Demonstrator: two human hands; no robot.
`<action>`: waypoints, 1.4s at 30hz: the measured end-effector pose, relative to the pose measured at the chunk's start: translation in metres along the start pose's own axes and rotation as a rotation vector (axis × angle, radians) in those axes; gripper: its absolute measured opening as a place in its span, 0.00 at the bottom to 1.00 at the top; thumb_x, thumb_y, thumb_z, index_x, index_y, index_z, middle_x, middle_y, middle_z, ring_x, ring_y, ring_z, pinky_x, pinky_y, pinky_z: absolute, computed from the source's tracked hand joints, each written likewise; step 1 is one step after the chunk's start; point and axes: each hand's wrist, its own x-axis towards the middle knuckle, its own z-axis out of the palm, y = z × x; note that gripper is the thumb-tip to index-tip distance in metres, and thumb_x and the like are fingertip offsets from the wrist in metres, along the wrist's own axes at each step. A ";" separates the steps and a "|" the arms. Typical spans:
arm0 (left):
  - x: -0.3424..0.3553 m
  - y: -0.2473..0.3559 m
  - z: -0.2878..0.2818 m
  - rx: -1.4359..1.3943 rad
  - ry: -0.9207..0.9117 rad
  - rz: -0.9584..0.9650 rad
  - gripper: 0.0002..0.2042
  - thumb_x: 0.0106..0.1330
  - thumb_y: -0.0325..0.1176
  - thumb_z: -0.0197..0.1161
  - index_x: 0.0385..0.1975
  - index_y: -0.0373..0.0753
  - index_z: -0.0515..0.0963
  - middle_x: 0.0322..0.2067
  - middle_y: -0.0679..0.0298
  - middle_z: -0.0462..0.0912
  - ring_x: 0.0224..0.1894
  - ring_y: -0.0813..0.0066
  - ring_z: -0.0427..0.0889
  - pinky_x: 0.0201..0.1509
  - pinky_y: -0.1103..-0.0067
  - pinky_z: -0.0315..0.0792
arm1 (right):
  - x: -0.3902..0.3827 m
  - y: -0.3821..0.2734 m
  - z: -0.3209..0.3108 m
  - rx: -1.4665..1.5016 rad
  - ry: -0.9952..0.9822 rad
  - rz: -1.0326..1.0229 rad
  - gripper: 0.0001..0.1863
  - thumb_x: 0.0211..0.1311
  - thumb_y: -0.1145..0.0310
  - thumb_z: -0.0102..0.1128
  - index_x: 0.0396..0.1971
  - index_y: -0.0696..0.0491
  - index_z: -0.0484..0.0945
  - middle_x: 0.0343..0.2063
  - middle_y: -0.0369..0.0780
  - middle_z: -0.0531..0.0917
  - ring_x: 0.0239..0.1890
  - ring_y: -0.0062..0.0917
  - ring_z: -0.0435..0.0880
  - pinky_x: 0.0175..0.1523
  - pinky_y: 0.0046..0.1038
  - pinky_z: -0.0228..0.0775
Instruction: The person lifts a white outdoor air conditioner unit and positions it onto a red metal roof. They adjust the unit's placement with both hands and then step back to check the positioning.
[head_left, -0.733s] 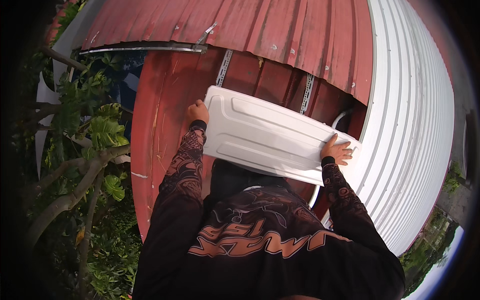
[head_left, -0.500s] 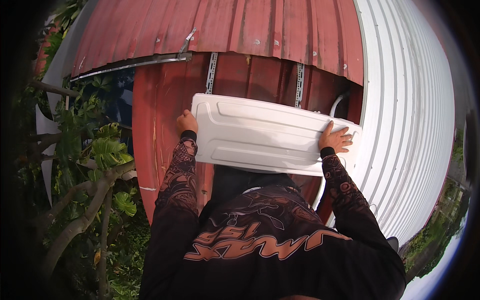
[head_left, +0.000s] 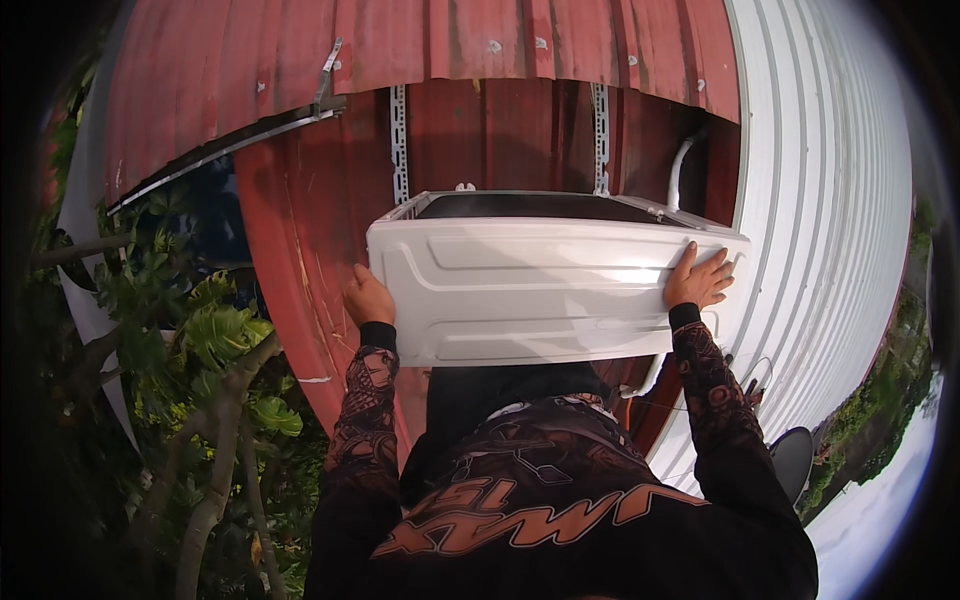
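Note:
A white metal cover panel (head_left: 540, 285) with pressed-in ridges lies across in front of my waist. Behind its far edge shows a dark gap (head_left: 540, 207) with a thin white rim, looking like part of a box-shaped unit. My left hand (head_left: 368, 298) is closed round the panel's left edge, its fingertips hidden behind it. Flat on the right end of the panel rests my right hand (head_left: 698, 278), fingers spread.
Two slotted metal strips (head_left: 399, 145) run down the red corrugated wall (head_left: 300, 230) under a red roof sheet (head_left: 420, 40). A white wrapped pipe (head_left: 680, 170) stands at the right, beside white corrugated sheeting (head_left: 820, 230). Branches (head_left: 215, 480) and leaves fill the left.
The panel and both hands sit lower and nearer in the picture. A dark gap now shows behind the panel's far edge. My grip looks the same, and the view has shifted.

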 end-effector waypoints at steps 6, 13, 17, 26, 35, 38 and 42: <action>0.002 -0.004 0.000 0.056 0.029 0.159 0.27 0.72 0.44 0.42 0.29 0.22 0.79 0.31 0.37 0.81 0.38 0.36 0.78 0.47 0.55 0.68 | -0.001 0.002 0.004 0.064 0.028 -0.029 0.47 0.67 0.34 0.39 0.73 0.55 0.49 0.72 0.58 0.49 0.74 0.59 0.42 0.71 0.63 0.34; 0.008 -0.012 0.007 -0.044 -0.016 0.055 0.26 0.72 0.44 0.41 0.36 0.25 0.80 0.38 0.37 0.82 0.44 0.36 0.78 0.51 0.57 0.68 | 0.003 0.002 0.006 0.078 0.037 -0.022 0.46 0.67 0.36 0.42 0.73 0.55 0.50 0.72 0.57 0.50 0.74 0.58 0.43 0.72 0.62 0.34; 0.010 -0.017 0.006 -0.027 -0.060 0.015 0.27 0.72 0.45 0.41 0.40 0.24 0.79 0.40 0.36 0.81 0.46 0.36 0.78 0.52 0.58 0.69 | 0.001 0.006 0.008 0.055 0.086 -0.049 0.45 0.66 0.36 0.43 0.72 0.55 0.52 0.71 0.55 0.52 0.73 0.57 0.45 0.72 0.61 0.36; 0.014 -0.036 0.011 -0.008 0.024 0.014 0.27 0.74 0.47 0.39 0.43 0.26 0.78 0.42 0.37 0.81 0.46 0.39 0.78 0.51 0.59 0.70 | 0.087 0.157 0.002 0.147 0.131 -0.010 0.39 0.71 0.43 0.43 0.72 0.54 0.53 0.68 0.56 0.61 0.70 0.50 0.59 0.71 0.45 0.52; -0.001 -0.068 0.010 0.098 0.079 0.159 0.21 0.73 0.43 0.44 0.47 0.33 0.80 0.43 0.49 0.85 0.44 0.55 0.84 0.48 0.66 0.74 | 0.146 0.244 0.074 0.970 -0.608 0.226 0.30 0.73 0.49 0.39 0.55 0.60 0.76 0.46 0.45 0.84 0.45 0.31 0.84 0.55 0.28 0.73; 0.001 -0.088 0.008 0.210 0.057 0.136 0.20 0.72 0.42 0.46 0.50 0.36 0.81 0.44 0.51 0.85 0.43 0.58 0.85 0.48 0.69 0.75 | 0.148 0.261 0.093 1.135 -0.690 0.421 0.28 0.71 0.50 0.42 0.53 0.58 0.78 0.44 0.43 0.84 0.45 0.31 0.83 0.53 0.28 0.73; -0.024 -0.107 0.010 -0.109 0.089 0.047 0.21 0.72 0.42 0.45 0.49 0.34 0.81 0.43 0.53 0.86 0.43 0.61 0.85 0.49 0.69 0.75 | 0.122 0.282 0.100 1.106 -0.675 0.466 0.27 0.70 0.50 0.44 0.54 0.55 0.78 0.46 0.43 0.84 0.47 0.32 0.82 0.53 0.30 0.73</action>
